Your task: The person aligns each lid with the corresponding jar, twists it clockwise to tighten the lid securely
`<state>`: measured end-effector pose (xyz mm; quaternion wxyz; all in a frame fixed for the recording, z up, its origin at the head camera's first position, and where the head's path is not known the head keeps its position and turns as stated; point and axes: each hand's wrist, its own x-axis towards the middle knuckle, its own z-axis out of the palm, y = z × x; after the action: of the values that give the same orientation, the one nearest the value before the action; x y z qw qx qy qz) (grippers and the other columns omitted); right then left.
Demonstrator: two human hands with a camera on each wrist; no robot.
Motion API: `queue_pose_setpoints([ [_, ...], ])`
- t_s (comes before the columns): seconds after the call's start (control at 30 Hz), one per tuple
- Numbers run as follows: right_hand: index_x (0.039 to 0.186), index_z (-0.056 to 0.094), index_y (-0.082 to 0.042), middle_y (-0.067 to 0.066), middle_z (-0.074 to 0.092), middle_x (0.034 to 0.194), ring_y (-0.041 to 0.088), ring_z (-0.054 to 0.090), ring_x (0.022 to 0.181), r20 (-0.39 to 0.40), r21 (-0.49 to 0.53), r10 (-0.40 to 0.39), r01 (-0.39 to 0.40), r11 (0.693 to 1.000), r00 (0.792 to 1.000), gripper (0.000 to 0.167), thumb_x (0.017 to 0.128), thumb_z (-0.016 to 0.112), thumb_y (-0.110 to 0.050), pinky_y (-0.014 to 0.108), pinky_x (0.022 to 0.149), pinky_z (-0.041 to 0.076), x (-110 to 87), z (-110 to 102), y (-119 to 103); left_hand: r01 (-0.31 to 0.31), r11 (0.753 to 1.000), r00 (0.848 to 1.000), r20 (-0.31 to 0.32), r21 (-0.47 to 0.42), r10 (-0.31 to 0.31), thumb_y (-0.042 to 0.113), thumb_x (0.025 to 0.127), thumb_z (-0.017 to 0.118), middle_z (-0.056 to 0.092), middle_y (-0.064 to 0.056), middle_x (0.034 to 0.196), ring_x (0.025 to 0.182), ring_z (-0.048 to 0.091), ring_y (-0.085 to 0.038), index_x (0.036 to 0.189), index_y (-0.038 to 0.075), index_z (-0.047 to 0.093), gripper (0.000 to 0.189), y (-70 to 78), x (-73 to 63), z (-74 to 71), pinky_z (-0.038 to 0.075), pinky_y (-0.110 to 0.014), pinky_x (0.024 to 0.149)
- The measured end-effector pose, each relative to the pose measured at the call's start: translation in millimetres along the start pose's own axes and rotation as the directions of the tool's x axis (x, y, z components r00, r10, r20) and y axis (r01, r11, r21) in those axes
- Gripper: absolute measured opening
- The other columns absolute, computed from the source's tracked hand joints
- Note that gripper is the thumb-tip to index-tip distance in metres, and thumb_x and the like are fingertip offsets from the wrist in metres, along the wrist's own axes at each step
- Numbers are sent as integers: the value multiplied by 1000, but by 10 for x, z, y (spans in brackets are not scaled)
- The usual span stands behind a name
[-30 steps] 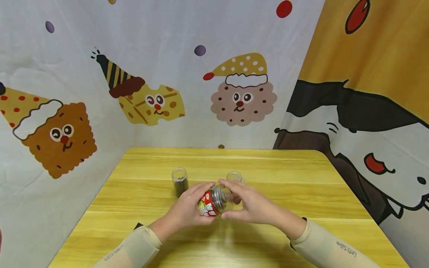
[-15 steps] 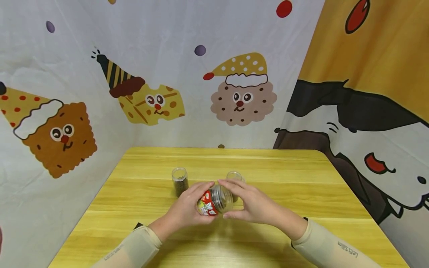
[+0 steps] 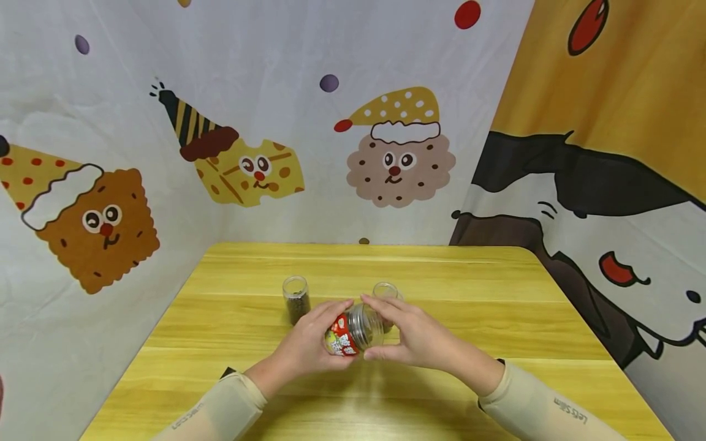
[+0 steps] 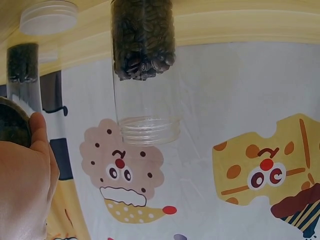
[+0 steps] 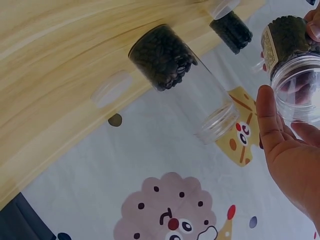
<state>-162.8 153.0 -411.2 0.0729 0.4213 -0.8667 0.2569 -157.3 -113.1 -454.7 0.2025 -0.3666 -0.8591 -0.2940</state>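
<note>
Above the table's middle, a clear jar with a red and yellow label [image 3: 341, 335] lies tilted on its side between both hands. My left hand [image 3: 310, 343] grips its labelled body. My right hand [image 3: 413, 335] holds the clear ridged end [image 5: 298, 90], thumb below and fingers above. Dark contents fill the body in the right wrist view. Just beyond my left hand stands an uncovered clear jar of dark beans [image 3: 298, 306]. A second such jar [image 5: 162, 57] stands behind my right hand, partly hidden in the head view.
The wooden table [image 3: 248, 269] reaches a cartoon-printed cloth [image 3: 314, 202] at the back and sides. A translucent lid [image 5: 112, 89] lies near one bean jar. Another lid [image 4: 49, 19] shows in the left wrist view.
My right hand shifts very slightly around the jar's clear end. My left hand and the standing jars keep their places.
</note>
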Motion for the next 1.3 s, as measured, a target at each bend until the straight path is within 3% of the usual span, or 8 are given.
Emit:
queue_pose_setpoints([
  [0.4,164,43,-10,16,69,134,16,74,96,20,52,56,-57,997,998,94,90,80,-55,28,82,66,5,23,1,-2,1000,1000,-4,8,2,29,61,104,68,-14,139,122,71,-29,149,3,57,103,-12,6,0,66,-37,98],
  [0.6,169,31,-14,20,58,155,30,70,126,14,-4,40,-40,999,999,108,85,85,-55,47,103,63,17,31,8,35,999,999,7,0,-35,29,63,104,68,-14,140,121,71,-28,149,3,56,101,-25,16,7,66,-36,98],
  [0.77,167,36,-20,14,53,161,36,60,141,-23,-35,-35,34,999,999,102,84,92,-40,48,108,60,40,37,25,51,999,999,12,-9,-51,29,65,103,67,-14,142,123,71,-28,151,4,55,101,-33,37,-4,66,-36,98],
  [0.9,164,42,-15,15,56,158,35,63,138,-36,-28,-55,54,998,998,97,84,92,-38,47,106,62,41,38,30,49,999,999,18,-6,-48,29,65,103,66,-14,142,123,70,-28,151,3,55,102,-21,32,-8,66,-37,98],
  [1.07,162,45,-9,19,58,155,33,69,129,-31,14,-26,26,1000,999,95,85,90,-43,45,101,65,34,31,18,38,999,999,16,0,-38,29,65,103,66,-15,142,124,70,-29,150,3,55,102,-10,27,-9,66,-37,98],
  [1.3,163,43,-11,21,62,148,24,75,110,-26,43,0,1,999,1000,95,87,87,-47,37,92,68,34,38,23,22,1000,1000,5,13,-22,29,64,104,66,-15,141,123,70,-28,150,2,55,102,-7,33,-3,66,-37,98],
])
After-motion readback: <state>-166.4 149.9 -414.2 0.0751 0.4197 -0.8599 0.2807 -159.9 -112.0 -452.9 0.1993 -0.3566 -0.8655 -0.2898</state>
